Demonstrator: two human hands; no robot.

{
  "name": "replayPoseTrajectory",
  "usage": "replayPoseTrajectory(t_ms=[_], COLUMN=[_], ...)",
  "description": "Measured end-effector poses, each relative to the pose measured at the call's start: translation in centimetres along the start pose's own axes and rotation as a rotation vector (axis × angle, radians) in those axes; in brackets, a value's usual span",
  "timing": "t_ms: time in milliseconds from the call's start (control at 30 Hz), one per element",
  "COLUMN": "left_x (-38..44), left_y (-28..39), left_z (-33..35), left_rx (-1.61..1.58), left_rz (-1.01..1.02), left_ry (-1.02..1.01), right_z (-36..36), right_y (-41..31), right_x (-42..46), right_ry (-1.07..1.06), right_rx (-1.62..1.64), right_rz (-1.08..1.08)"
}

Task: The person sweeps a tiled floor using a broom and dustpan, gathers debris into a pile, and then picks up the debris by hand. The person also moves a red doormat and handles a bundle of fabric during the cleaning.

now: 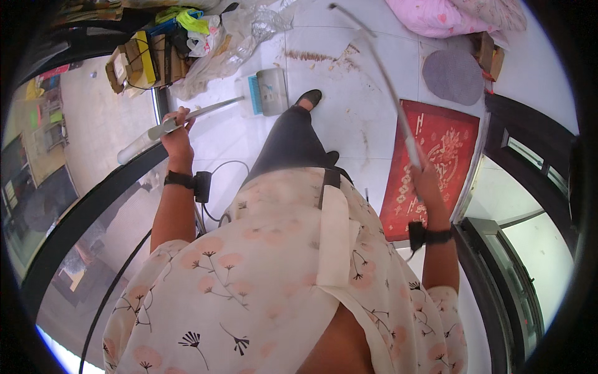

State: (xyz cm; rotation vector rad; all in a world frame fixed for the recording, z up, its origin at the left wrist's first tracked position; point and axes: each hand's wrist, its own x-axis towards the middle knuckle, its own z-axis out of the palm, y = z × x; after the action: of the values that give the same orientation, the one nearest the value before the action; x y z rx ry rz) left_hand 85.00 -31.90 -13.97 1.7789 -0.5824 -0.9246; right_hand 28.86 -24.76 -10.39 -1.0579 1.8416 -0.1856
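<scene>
My left hand (178, 135) is closed around the pole of a long-handled dustpan (275, 92), whose pan with a blue comb edge rests on the floor left of my foot. On the right, my right hand (426, 180) grips the long handle of a broom (395, 93); the handle slants up and away over the floor. The broom's bristles (308, 56) look brown and lie low on the tiles near the top middle, partly blurred. Scattered debris (351, 64) lies beside the bristles, and more brown dirt (365, 140) trails nearer to me.
A red patterned mat (432, 163) lies at the right, with a round grey mat (452, 77) beyond it. Pink bedding (434, 18) is at the top right. Cardboard boxes (170, 61) and plastic bags (233, 46) crowd the top left. Dark-framed glass doors (504, 276) stand right.
</scene>
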Motion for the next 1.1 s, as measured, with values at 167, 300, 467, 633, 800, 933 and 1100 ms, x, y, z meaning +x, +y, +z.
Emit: replayPoseTrajectory(t_ms=[167, 300, 467, 633, 800, 933, 1100], left_x=[-4.8, -8.9, -11.7, -11.9, -9.6, -7.9, -6.2], left_y=[1.1, 2.9, 4.3, 4.4, 4.2, 3.9, 4.1], left_z=[-1.5, -3.2, -3.8, -5.6, -6.1, -6.9, -8.3], left_rx=[-0.098, -0.122, -0.135, -0.149, -0.152, -0.158, -0.134], left_rz=[0.059, 0.138, 0.193, 0.187, 0.149, 0.116, 0.057], left_ry=[0.123, 0.201, 0.210, 0.240, 0.256, 0.252, 0.269], right_z=[-0.5, 3.2, 8.6, 9.9, 6.8, 5.0, 4.5], right_y=[0.4, 4.6, 14.8, 11.0, 4.7, 4.7, -1.1], right_x=[8.4, 10.6, 6.2, -6.3, -13.5, -13.8, -6.4], right_ry=[0.017, 0.007, -0.139, -0.292, -0.386, -0.199, 0.003], right_rx=[0.178, 0.256, -0.244, -0.084, -0.025, 0.005, -0.072], right_rz=[0.134, 0.227, -0.038, 0.171, 0.156, 0.176, 0.034])
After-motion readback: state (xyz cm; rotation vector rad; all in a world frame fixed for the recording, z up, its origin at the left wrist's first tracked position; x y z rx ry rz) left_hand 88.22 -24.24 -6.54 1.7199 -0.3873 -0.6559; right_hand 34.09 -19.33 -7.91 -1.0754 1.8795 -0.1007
